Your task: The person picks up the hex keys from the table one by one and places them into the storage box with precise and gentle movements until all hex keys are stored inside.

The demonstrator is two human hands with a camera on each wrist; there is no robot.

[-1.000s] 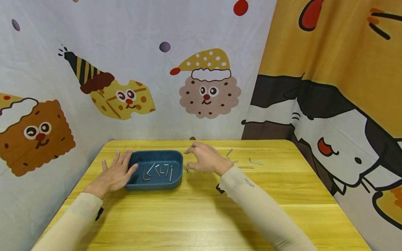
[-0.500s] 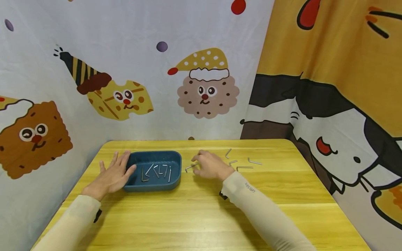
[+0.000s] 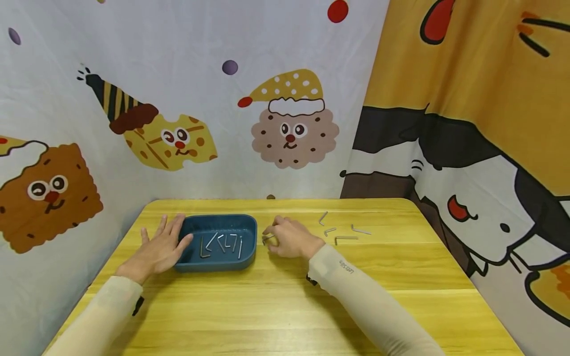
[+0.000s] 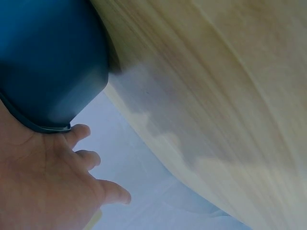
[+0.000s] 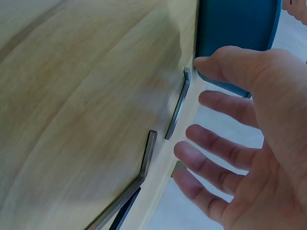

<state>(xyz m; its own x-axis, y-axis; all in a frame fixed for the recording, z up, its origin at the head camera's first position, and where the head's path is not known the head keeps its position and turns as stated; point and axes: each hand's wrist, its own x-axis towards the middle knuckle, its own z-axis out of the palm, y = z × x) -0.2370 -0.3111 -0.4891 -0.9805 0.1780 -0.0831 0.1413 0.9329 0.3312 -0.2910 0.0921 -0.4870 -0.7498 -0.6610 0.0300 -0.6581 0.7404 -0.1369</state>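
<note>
Wood-grain table [image 3: 276, 316], backed by a cartoon-print curtain [image 3: 200, 59]. Blue tray [image 3: 215, 266], one, on the table's left half, containing six metal hex keys [image 3: 205, 256]. Left hand [image 3: 156, 251]: fingers spread, resting against the tray's left end. Right hand [image 3: 291, 238]: just right of the tray, thumb and fingers parted, at a single hex key [image 5: 178, 105] lying on the table; contact cannot be told. Four further hex keys [image 3: 346, 238]: loose on the table, to the right of that hand, lying apart.

On the table [image 3: 285, 306], a tray [image 3: 218, 266] holding hex keys [image 3: 240, 248] lies left of other keys [image 3: 347, 238].
</note>
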